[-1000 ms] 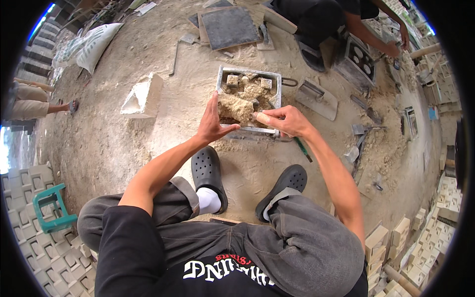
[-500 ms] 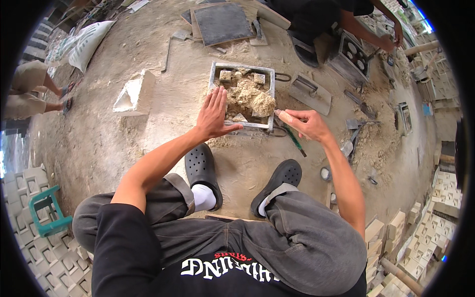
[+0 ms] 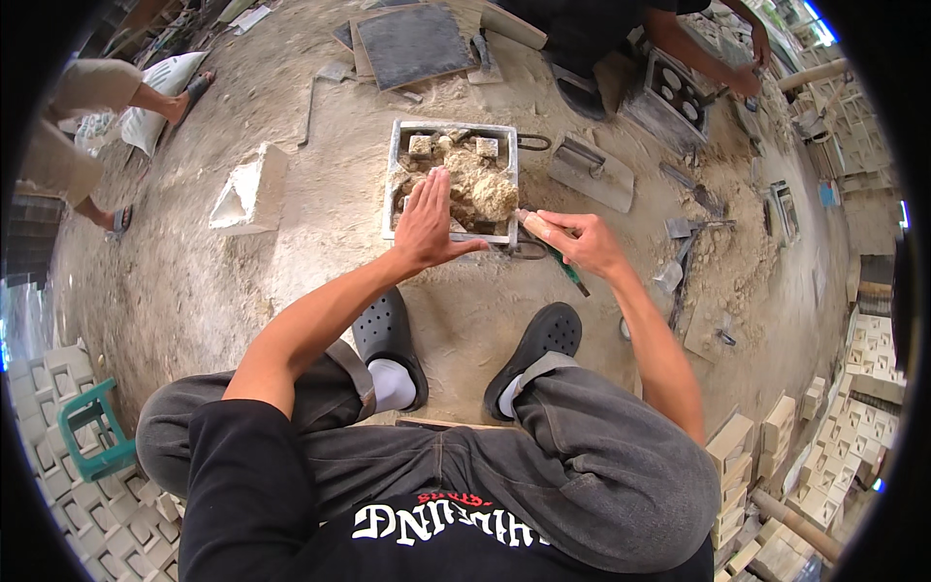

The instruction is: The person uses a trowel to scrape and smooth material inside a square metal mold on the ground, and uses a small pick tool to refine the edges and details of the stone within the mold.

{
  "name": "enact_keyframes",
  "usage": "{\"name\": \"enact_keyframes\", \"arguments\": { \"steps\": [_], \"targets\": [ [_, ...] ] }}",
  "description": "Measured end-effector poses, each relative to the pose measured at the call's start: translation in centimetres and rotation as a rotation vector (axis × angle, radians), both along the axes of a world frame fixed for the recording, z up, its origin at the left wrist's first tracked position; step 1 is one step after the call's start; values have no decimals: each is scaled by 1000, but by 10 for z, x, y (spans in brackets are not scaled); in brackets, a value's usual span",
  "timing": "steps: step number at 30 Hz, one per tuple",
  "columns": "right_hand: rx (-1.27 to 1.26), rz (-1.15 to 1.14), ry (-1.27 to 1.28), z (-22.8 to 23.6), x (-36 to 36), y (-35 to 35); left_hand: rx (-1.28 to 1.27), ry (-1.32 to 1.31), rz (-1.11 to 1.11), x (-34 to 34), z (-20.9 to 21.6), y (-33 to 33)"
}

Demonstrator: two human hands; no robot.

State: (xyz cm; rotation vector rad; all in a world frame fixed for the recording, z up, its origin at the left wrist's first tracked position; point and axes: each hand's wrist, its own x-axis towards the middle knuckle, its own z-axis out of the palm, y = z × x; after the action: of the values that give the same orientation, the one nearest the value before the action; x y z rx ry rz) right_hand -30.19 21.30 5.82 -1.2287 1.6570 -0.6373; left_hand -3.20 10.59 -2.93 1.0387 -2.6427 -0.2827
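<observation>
Fingers (image 3: 433,189) of left hand (image 3: 427,225) spread flat on metal mould (image 3: 393,184); right hand (image 3: 580,242) clenched around tool (image 3: 543,236), trowel (image 3: 592,173) beside

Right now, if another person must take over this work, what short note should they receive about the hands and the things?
Left hand: open and flat, fingers together, resting on the near left part of the metal mould tray on the ground.
Right hand: closed on a thin stick-like tool, its tip at the tray's near right corner.
Things: the tray holds a heap of sandy mix, piled above the rim; two small blocks stand at its far side. A flat trowel lies to the right of the tray.
Done: the tray is filled.
Left: the heap is not yet levelled or pressed flat.
</observation>
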Motion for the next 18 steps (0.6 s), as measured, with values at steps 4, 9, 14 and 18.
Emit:
{"name": "enact_keyframes", "arguments": {
  "steps": [4,9,14,18],
  "targets": [
    [-140,44,51,-13,-5,5,19,26,-2,-1,3,1],
    [-417,38,161,-31,-4,16,10,9,20,-4,-4,8],
    [-378,43,196,-34,2,24,45,-6,27,-2,-4,10],
    [-464,30,239,-36,4,27,83,30,46,-7,-2,10]
  ]
}}
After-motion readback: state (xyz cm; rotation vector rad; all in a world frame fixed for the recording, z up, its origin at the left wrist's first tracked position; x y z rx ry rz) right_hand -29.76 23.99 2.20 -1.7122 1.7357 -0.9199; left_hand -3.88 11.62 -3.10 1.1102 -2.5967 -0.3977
